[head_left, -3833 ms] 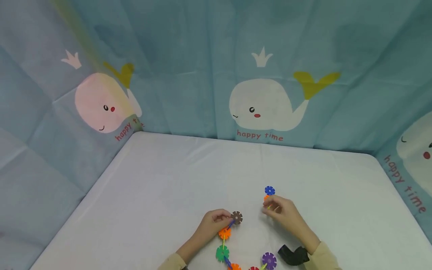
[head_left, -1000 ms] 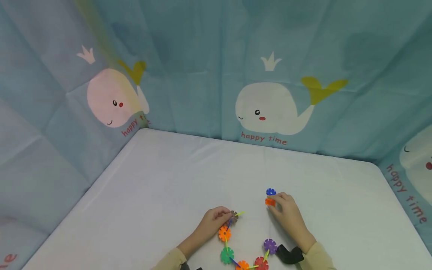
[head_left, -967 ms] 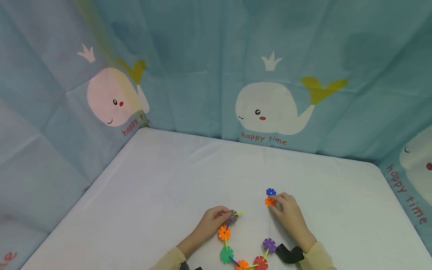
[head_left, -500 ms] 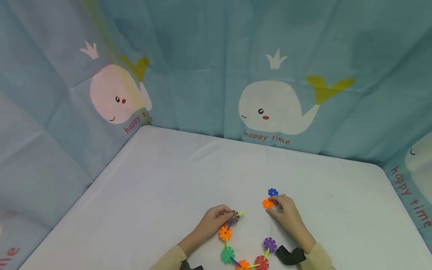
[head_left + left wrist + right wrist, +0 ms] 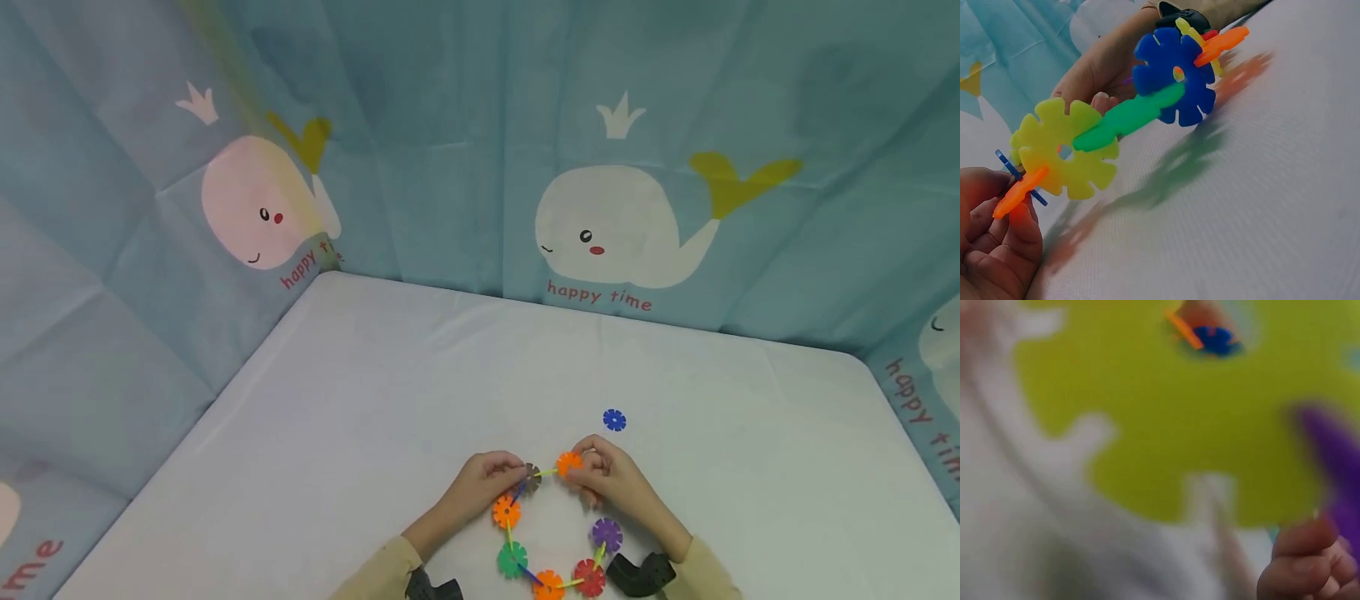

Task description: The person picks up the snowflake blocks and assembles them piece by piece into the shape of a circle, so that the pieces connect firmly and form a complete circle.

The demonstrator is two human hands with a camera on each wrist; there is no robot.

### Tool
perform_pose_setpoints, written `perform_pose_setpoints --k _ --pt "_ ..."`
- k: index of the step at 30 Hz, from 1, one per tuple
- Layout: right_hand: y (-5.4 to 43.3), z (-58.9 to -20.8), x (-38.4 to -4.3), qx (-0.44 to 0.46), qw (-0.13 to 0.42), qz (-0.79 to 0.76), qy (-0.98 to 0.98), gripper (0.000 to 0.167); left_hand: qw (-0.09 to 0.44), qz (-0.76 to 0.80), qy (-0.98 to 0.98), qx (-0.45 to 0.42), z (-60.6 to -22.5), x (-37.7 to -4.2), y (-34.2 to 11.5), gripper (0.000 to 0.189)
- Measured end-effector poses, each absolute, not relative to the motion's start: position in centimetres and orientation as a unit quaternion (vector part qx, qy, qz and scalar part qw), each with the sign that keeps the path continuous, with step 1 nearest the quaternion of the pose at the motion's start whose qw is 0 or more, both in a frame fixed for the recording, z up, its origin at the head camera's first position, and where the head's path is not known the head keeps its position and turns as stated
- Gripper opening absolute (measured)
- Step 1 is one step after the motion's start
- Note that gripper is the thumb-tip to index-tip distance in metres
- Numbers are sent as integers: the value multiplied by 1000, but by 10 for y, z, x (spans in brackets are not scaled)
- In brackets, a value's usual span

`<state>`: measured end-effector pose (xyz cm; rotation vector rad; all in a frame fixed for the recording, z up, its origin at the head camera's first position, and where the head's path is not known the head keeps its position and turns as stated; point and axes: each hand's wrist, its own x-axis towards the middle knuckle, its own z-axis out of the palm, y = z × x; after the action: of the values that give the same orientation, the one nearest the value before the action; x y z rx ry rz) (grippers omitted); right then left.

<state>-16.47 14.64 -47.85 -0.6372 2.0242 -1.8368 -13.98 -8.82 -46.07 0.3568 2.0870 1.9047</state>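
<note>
Slotted plastic discs form a curved chain on the table. In the head view, my left hand [image 5: 483,485] pinches the brown disc [image 5: 534,479] at its upper end. A yellow disc [image 5: 548,472] sticks out from it, seen edge-on. My right hand [image 5: 618,482] holds an orange disc [image 5: 568,463] against that yellow disc's far end; whether the slots interlock I cannot tell. The chain runs through a green disc [image 5: 513,560] and a red disc [image 5: 589,577] to a purple disc [image 5: 607,534]. A yellow disc [image 5: 1147,456] fills the right wrist view.
A loose blue disc [image 5: 614,419] lies beyond my right hand. The white table [image 5: 405,375] meets blue whale-print curtains [image 5: 427,208] at its back and sides. Black wrist devices [image 5: 641,575] sit close to the chain's near end.
My right hand has picked up the orange disc beside the blue one and brought it left to the yellow disc, which joined the brown disc earlier. My left hand keeps its pinch.
</note>
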Motion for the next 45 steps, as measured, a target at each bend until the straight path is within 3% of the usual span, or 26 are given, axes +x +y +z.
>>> perform_pose_setpoints --k 3,20,28,38,45 --pt "144 -482 -163 -237 185 -663 686 24 147 663 724 124 -460 -140 -87 15" --pt "146 -481 -164 -254 142 -696 656 22 143 653 734 121 -457 -142 -85 15" --pt "142 -490 -161 -277 172 -714 620 18 146 643 740 129 -459 -139 -87 14" --pt "137 -488 -160 -290 171 -716 612 17 151 660 725 126 -457 -137 -87 11" --pt "135 -487 -161 -331 152 -688 628 28 159 658 720 153 -458 -137 -87 13"
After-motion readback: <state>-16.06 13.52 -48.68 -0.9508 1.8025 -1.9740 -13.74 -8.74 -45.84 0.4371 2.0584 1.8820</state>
